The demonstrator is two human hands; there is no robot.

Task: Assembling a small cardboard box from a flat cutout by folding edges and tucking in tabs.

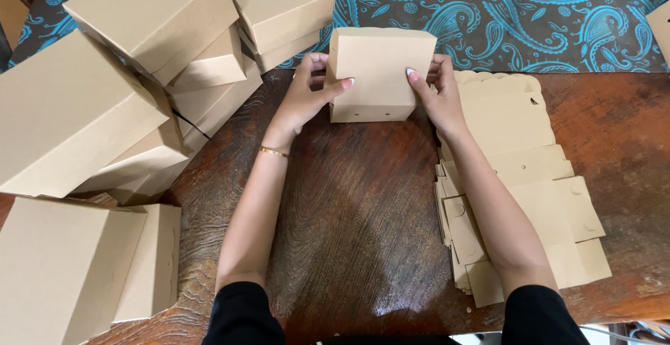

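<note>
Across the left third of the frame, a heap of assembled kraft cardboard boxes is seen, stacked loosely and tilted against one another, from upper left down to lower left.

Just left of centre, the left hand is held against the left side of a small folded cardboard box; the thumb is laid on the near face, the fingers are curled round behind, closed in a grip on the box. A thin gold bracelet is worn at that wrist.

At upper centre, the box is stood upright on the table, held between both hands, with small holes noted low on its near face.

Right of it, the right hand is closed on the box's right side, thumb in front and fingers wrapped behind.

Judgement on the step in hand: the box appears to be getting squared up. Even pressure from both sides is advised, with the base kept flat on the wood, so the walls are not creased.

Toward the right, a pile of flat die-cut box blanks is laid, partly under the right forearm.

Surface: a dark, worn wooden table with strong grain and a dull sheen. Beyond its far edge, a teal paisley fabric is spread across the top of the frame.
</note>
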